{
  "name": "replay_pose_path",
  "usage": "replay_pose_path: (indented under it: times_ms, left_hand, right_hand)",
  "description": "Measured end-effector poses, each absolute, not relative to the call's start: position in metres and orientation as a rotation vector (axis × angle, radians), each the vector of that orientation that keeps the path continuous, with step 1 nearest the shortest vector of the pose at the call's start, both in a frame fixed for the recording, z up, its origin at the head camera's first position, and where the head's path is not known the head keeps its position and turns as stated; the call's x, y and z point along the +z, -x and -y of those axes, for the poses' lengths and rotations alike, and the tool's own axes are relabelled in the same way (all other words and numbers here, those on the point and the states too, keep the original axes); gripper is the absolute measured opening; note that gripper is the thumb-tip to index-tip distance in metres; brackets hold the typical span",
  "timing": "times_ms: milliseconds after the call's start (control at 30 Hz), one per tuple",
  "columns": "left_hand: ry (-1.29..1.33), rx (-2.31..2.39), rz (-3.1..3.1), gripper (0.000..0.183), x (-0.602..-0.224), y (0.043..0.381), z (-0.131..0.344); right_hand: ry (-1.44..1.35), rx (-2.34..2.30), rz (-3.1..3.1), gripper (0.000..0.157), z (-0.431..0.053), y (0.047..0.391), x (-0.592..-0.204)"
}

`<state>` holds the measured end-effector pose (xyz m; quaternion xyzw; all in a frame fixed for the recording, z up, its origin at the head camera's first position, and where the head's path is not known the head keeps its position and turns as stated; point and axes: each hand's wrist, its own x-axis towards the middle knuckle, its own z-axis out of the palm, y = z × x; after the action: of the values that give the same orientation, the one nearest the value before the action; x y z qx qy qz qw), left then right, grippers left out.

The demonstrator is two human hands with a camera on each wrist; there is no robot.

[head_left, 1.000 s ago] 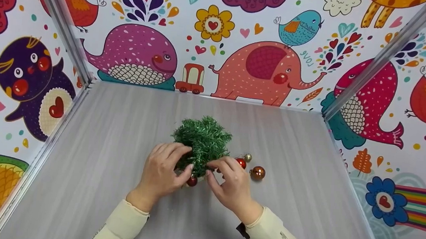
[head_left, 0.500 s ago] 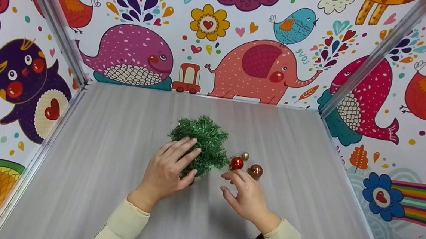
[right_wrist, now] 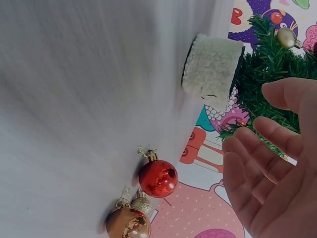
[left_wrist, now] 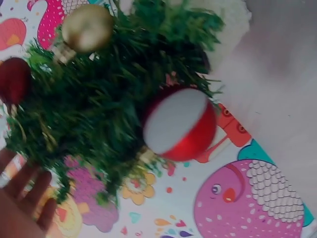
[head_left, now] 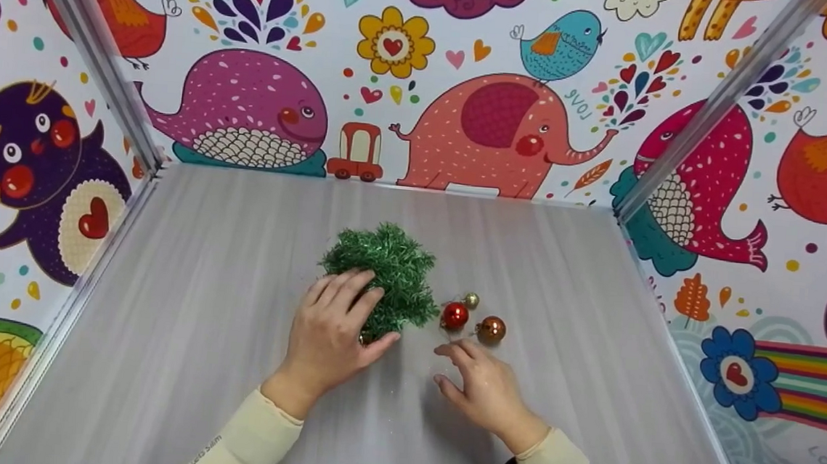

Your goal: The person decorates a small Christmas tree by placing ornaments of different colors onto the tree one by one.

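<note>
A small green tinsel Christmas tree [head_left: 392, 270] stands mid-table on a white fleecy base [right_wrist: 213, 67]. My left hand [head_left: 334, 328] lies against its near left side, fingers spread and slightly bent over the branches. In the left wrist view, a gold bauble [left_wrist: 88, 28], a dark red bauble [left_wrist: 14, 82] and a shiny red bauble [left_wrist: 181, 124] with a pale reflection hang on the tree. My right hand [head_left: 486, 386] hovers right of the tree with loosely bent fingers, holding nothing. It is nearest the loose red bauble [head_left: 456, 315] and copper bauble [head_left: 491, 330].
A small gold bauble [head_left: 472, 300] lies behind the copper one. The grey wood-grain table [head_left: 237, 249] is bounded at the back and sides by cartoon-printed panels [head_left: 456, 38] with metal corner posts [head_left: 94, 57].
My right hand has left the tree's front and moved right, beside the loose baubles. My left hand has spread over the branches. The red bauble at the tree's front no longer shows in the head view.
</note>
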<state>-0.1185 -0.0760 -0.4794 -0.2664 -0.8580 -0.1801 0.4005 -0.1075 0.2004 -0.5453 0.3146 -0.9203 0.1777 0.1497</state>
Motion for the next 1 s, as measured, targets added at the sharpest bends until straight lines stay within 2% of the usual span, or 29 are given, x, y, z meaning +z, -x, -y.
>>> replay_pose_path:
  times_ms: [733,1000]
  left_hand:
    - [0.540,-0.403,2.210,0.053,-0.482,0.114,0.059]
    - [0.560,-0.426,2.204,0.052,-0.483,0.115,0.059]
  right_hand:
    - [-0.828,0.537,2.675,0.039,-0.219,0.127,-0.559]
    - [-0.528,0.592,2.652,0.042,-0.255,0.155,-0.569]
